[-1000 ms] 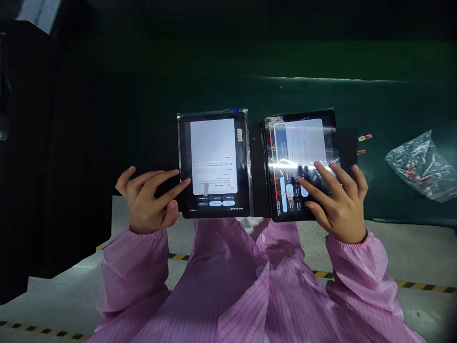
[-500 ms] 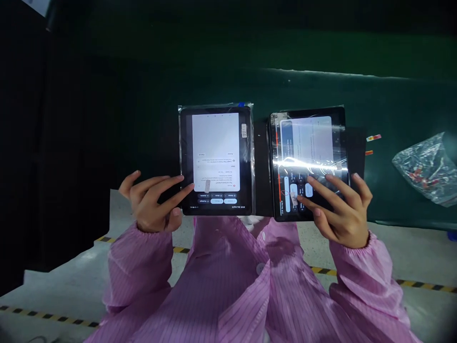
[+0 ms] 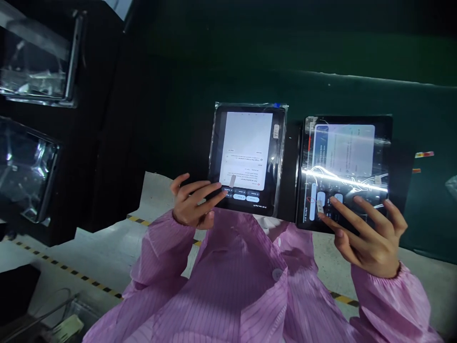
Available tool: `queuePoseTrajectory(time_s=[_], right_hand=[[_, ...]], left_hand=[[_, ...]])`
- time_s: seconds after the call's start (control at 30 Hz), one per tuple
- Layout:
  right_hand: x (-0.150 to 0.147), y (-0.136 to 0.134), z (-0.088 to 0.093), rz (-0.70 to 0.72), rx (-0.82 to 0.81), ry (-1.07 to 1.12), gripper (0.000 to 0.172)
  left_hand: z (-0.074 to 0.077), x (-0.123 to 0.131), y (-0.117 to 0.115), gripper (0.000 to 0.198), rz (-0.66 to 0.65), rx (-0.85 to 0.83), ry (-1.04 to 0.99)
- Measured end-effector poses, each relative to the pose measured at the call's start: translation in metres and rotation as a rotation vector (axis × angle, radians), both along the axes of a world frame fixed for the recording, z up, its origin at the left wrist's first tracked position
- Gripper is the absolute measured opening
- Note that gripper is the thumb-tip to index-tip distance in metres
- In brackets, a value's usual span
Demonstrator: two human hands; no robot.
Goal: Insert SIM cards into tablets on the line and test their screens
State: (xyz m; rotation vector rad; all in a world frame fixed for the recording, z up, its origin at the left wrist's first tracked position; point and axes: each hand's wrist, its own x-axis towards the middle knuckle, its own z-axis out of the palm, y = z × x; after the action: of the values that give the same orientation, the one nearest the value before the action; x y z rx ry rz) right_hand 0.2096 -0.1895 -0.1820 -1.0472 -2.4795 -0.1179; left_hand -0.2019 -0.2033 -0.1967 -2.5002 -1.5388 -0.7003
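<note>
Two lit tablets in clear film lie side by side at the near edge of the dark green table. On the left tablet (image 3: 248,143), a pale page fills most of the screen and small stickers show. My left hand (image 3: 194,202) has its fingers stretched over that tablet's lower left corner, thumb below. The right tablet (image 3: 352,147) is crossed by a bright glare and carries a red mark and a small label. My right hand (image 3: 371,233) is spread over its lower part, with fingertips at the screen. Whether the fingertips press the glass, I cannot tell.
At the left, more film-wrapped devices (image 3: 26,174) rest on a black surface. Small coloured strips (image 3: 424,154) lie right of the right tablet, and part of a clear plastic bag (image 3: 452,186) shows at the right edge. Yellow-black tape (image 3: 71,270) marks the floor.
The view has swung left, so the tablets and hands sit farther right and devices at the left have appeared. Both hands remain at the same tablets with fingers outstretched.
</note>
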Motion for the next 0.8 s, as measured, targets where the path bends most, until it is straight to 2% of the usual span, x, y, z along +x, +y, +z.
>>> queuePoseTrajectory(time_s=[0.1,0.13,0.27,0.37,0.5,0.6,0.8], right_hand=[[0.000,-0.003,0.001,-0.051,-0.078,0.022,0.059],[0.000,-0.003,0.002,-0.066,-0.096,0.036,0.058],[0.000,-0.001,0.001,-0.039,-0.094,0.032,0.055],[0.000,0.001,0.001,0.046,-0.021,-0.017,0.044],[-0.003,0.002,0.003,-0.003,-0.047,-0.010,0.033],[-0.003,0.002,0.005,0.056,-0.026,-0.042,0.032],[-0.017,0.001,0.014,-0.051,-0.199,0.092,0.029]], left_hand=[[0.002,0.015,0.003,0.041,-0.122,0.323,-0.017],[0.002,0.020,0.005,0.041,-0.132,0.341,-0.042],[0.002,0.042,0.007,0.040,-0.168,0.278,-0.106],[-0.001,0.052,0.008,0.040,-0.214,0.242,-0.088],[-0.001,0.056,0.011,0.040,-0.253,0.205,-0.069],[0.001,0.055,0.012,0.040,-0.256,0.140,-0.055],[0.009,0.056,0.008,0.040,-0.257,-0.022,-0.096]])
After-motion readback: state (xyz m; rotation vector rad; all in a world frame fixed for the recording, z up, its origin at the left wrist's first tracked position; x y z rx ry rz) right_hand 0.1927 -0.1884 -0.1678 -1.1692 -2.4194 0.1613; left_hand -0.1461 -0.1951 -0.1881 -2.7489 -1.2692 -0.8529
